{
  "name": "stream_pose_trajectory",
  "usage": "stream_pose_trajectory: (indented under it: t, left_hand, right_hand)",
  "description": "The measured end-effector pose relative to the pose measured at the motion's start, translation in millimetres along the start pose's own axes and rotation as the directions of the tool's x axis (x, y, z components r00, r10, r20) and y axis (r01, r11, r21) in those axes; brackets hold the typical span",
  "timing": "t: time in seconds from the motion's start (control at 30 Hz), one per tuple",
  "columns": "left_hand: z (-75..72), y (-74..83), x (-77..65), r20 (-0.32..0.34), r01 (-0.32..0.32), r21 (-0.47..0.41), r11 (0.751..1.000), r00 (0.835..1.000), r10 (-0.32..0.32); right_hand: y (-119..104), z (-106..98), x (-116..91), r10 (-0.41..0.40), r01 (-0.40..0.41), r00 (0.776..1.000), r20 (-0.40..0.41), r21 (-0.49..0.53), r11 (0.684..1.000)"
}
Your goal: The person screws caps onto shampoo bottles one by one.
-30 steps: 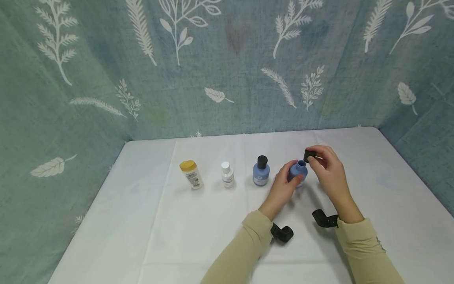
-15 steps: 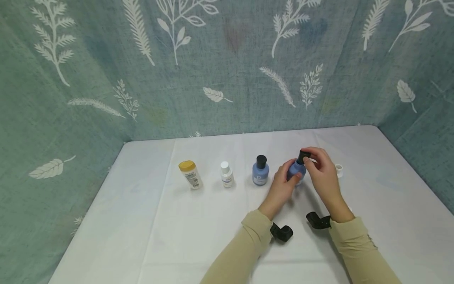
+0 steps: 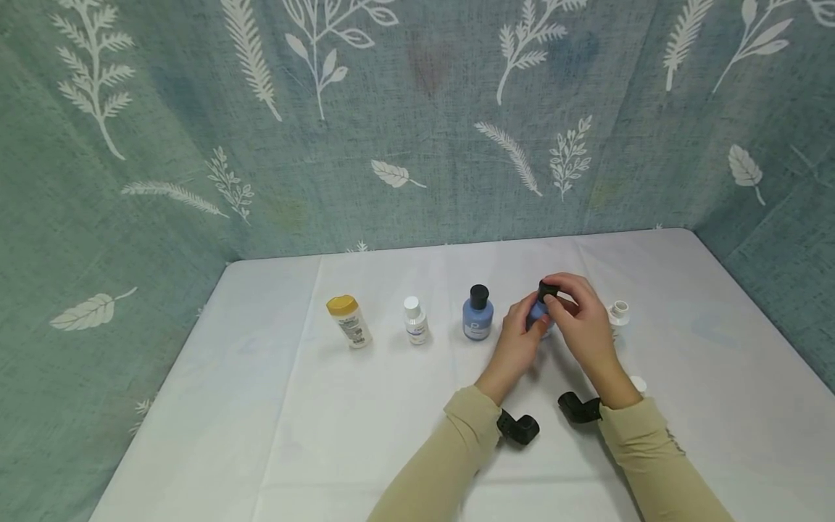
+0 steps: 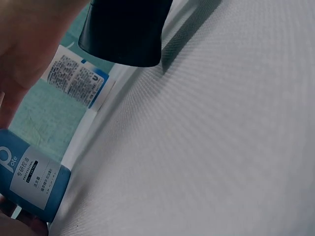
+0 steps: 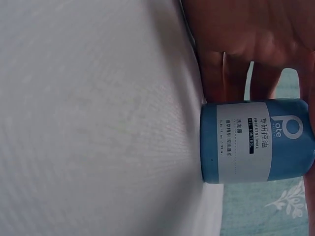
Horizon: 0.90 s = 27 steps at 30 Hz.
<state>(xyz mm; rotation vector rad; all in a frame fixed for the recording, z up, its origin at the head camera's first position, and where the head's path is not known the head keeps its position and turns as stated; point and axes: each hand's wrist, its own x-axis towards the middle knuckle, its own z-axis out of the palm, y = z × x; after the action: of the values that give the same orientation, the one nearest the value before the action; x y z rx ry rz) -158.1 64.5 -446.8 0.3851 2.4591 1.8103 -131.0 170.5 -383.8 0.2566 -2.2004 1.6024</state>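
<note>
A blue labelled bottle (image 3: 538, 312) stands upright on the white table, gripped by my left hand (image 3: 515, 346). Its label faces the wrist cameras, and the bottle's body (image 5: 243, 142) shows large in the right wrist view. My right hand (image 3: 583, 326) pinches a black cap (image 3: 548, 290) at the bottle's mouth; whether it is seated cannot be seen. Just left of my hands is a second blue bottle (image 3: 478, 319) with its black cap on. Behind my right hand stands an uncapped white bottle (image 3: 619, 312), partly hidden.
Farther left are a small white bottle (image 3: 415, 322) with a white cap and a cream bottle (image 3: 352, 322) with a yellow cap. A white round piece (image 3: 638, 383) lies beside my right wrist. A patterned green curtain (image 3: 417, 145) hangs behind the table (image 3: 196, 406).
My right hand has brought the black cap leftward and down, from beside the open bottle onto its mouth. The uncapped white bottle and white round piece have come into view. My left hand keeps its grip.
</note>
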Motion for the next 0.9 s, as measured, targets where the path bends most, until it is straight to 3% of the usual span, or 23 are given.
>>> stream_pose_trajectory:
  t: [0.43,0.73,0.9]
  left_hand:
    - [-1.0,-0.1,0.0,-0.015,-0.042,0.012,0.999,0.999,0.043]
    - [0.5,-1.9,-1.3,-0.011,-0.034,0.001,0.999,0.999,0.034]
    - [-0.8,2.1,-1.5,-0.003,-0.008,-0.013,1.000,1.000,0.008]
  right_hand:
    - [-0.2,0.1,0.4,0.031,-0.029,0.999,0.030,-0.069,0.997]
    - [25.7,-8.3,2.9,0.029,-0.035,0.982,0.188,0.030,0.999]
    - [36.9,-13.3,5.6,0.056,-0.066,0.975,0.217,0.041,0.997]
